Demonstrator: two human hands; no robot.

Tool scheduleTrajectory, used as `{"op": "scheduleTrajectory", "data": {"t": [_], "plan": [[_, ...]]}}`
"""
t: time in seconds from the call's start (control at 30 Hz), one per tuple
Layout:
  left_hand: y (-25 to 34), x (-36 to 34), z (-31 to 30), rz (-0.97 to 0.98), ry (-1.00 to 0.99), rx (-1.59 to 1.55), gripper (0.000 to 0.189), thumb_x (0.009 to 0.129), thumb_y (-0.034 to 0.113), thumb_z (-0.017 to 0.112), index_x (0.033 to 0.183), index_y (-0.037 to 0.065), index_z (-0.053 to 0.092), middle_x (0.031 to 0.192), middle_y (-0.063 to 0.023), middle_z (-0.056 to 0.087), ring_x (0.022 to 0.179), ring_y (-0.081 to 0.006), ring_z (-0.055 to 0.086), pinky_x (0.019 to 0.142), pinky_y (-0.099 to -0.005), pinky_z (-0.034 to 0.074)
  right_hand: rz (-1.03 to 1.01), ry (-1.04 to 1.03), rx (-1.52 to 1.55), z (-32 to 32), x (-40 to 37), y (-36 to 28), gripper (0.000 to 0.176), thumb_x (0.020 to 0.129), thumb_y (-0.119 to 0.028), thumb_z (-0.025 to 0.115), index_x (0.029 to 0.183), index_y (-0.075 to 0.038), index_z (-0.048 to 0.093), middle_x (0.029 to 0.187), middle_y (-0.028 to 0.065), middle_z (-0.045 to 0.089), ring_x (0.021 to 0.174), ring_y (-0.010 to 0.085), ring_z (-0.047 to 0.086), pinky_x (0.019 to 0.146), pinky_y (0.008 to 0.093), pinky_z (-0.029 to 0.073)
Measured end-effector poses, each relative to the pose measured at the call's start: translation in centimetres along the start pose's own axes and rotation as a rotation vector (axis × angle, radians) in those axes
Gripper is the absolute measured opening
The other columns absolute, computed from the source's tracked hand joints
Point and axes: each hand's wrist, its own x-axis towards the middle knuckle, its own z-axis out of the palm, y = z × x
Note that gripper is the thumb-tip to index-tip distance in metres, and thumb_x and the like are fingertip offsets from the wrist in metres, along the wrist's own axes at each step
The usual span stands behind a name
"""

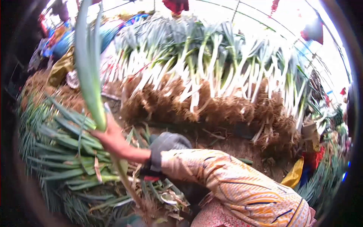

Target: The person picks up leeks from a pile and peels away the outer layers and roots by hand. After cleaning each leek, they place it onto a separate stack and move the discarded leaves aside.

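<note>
My right hand is closed around a single leek, left of the middle of the view. The leek stands tilted, its green leaves rising above the hand and its pale stem slanting down to the roots near the bottom edge. A patterned orange and white sleeve with a dark cuff covers my right arm. Behind and below the hand lies a heap of green leeks. My left hand is not in view.
A long row of leeks with white stems and soil-covered roots spans the back. A yellow bag and a red cloth lie at the right, near more green leaves. Blue sheeting is at the upper left.
</note>
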Motion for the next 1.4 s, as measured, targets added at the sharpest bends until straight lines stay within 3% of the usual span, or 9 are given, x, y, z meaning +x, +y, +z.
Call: {"op": "scheduleTrajectory", "data": {"t": [0.03, 0.27, 0.3, 0.4, 0.47, 0.93, 1.07, 1.13, 1.4], "plan": [[6.1, 2.3, 0.2, -0.002, 0.091, -0.165, 0.051, 0.086, 0.022, 0.059, 0.128, -0.002, 0.042, 0.127, -0.0203, 0.048, 0.112, -0.0305, 0.049, 0.092, -0.0364, 0.041, 0.175, -0.169, 0.158, -0.5, -0.7, -2.3, 0.073, 0.077, -0.029, 0.064, 0.132, 0.001, 0.026, 0.110, 0.0150, 0.048, 0.103, 0.0190, 0.046, 0.089, 0.0300, 0.039], [17.0, 13.7, 5.9, 0.115, 0.049, -0.310, 0.069, 0.080, 0.025, 0.069, 0.132, -0.003, 0.034, 0.119, -0.0242, 0.052, 0.105, -0.0310, 0.053, 0.087, -0.0389, 0.043, 0.278, -0.219, 0.216, 1.7, -2.1, -1.0, 0.078, 0.077, -0.033, 0.064, 0.133, 0.004, 0.024, 0.125, 0.0199, 0.041, 0.111, 0.0246, 0.043, 0.093, 0.0325, 0.037], [18.4, 13.3, 6.3, 0.256, 0.155, -0.466, 0.041, 0.086, 0.024, 0.060, 0.114, -0.006, 0.052, 0.092, -0.0174, 0.062, 0.084, -0.0277, 0.058, 0.077, -0.0358, 0.045, 0.265, -0.222, 0.239, 1.3, -1.5, -2.2, 0.073, 0.080, -0.028, 0.062, 0.132, 0.003, 0.023, 0.118, 0.0184, 0.049, 0.097, 0.0204, 0.054, 0.078, 0.0297, 0.046], [18.0, 12.9, 7.1, -0.202, -0.110, -1.081, 0.021, 0.085, 0.012, 0.056, 0.105, 0.006, 0.054, 0.092, -0.0025, 0.057, 0.090, -0.0156, 0.052, 0.091, -0.0408, 0.040, 0.470, -0.564, 0.568, -2.1, -0.3, -6.8, 0.053, 0.082, -0.023, 0.062, 0.123, 0.003, 0.039, 0.097, 0.0117, 0.061, 0.068, 0.0117, 0.057, 0.055, 0.0242, 0.047], [17.5, 12.5, 6.5, -0.104, -0.206, -1.015, 0.044, 0.083, 0.008, 0.056, 0.124, -0.002, 0.044, 0.115, -0.0144, 0.055, 0.101, -0.0201, 0.054, 0.084, -0.0341, 0.045, 0.571, -0.737, 0.385, -3.2, 0.9, -8.5, 0.029, 0.082, -0.018, 0.062, 0.104, 0.000, 0.055, 0.074, 0.0023, 0.062, 0.049, 0.0053, 0.050, 0.041, 0.0205, 0.041], [16.3, 12.8, 8.0, 0.424, 0.593, -0.093, 0.026, 0.081, -0.003, 0.051, 0.105, -0.001, 0.060, 0.106, -0.0166, 0.062, 0.093, -0.0297, 0.062, 0.077, -0.0353, 0.050, 0.579, -0.190, 0.585, -0.8, -0.7, -3.9, 0.017, 0.084, -0.015, 0.061, 0.089, -0.003, 0.050, 0.069, 0.0016, 0.052, 0.048, 0.0078, 0.044, 0.041, 0.0208, 0.035], [14.3, 10.8, 7.8, 0.305, 0.645, -0.870, 0.015, 0.088, 0.001, 0.046, 0.101, -0.004, 0.052, 0.084, -0.0163, 0.062, 0.068, -0.0219, 0.061, 0.056, -0.0343, 0.051, 0.651, -0.115, 0.622, -0.7, -0.2, -3.9, 0.015, 0.086, -0.016, 0.059, 0.086, -0.005, 0.048, 0.066, 0.0011, 0.051, 0.047, 0.0076, 0.042, 0.041, 0.0228, 0.034], [14.2, 8.4, 5.5, 0.105, 0.529, -1.396, 0.011, 0.091, 0.010, 0.043, 0.088, 0.003, 0.050, 0.055, 0.0029, 0.042, 0.046, -0.0079, 0.039, 0.044, -0.0236, 0.036, 0.642, -0.172, 0.597, -1.5, 0.5, -3.0, 0.015, 0.086, -0.018, 0.058, 0.087, -0.006, 0.049, 0.067, 0.0001, 0.051, 0.047, 0.0069, 0.041, 0.041, 0.0215, 0.033], [7.2, -4.7, -3.6, -0.227, 0.815, -1.464, 0.007, 0.093, 0.011, 0.039, 0.091, 0.005, 0.042, 0.053, 0.0042, 0.022, 0.043, -0.0055, 0.021, 0.041, -0.0214, 0.031, 0.792, -0.308, 0.812, -2.1, 1.7, -1.5, 0.010, 0.091, -0.018, 0.049, 0.086, -0.011, 0.045, 0.066, -0.0039, 0.040, 0.045, 0.0029, 0.031, 0.039, 0.0182, 0.029]]}}
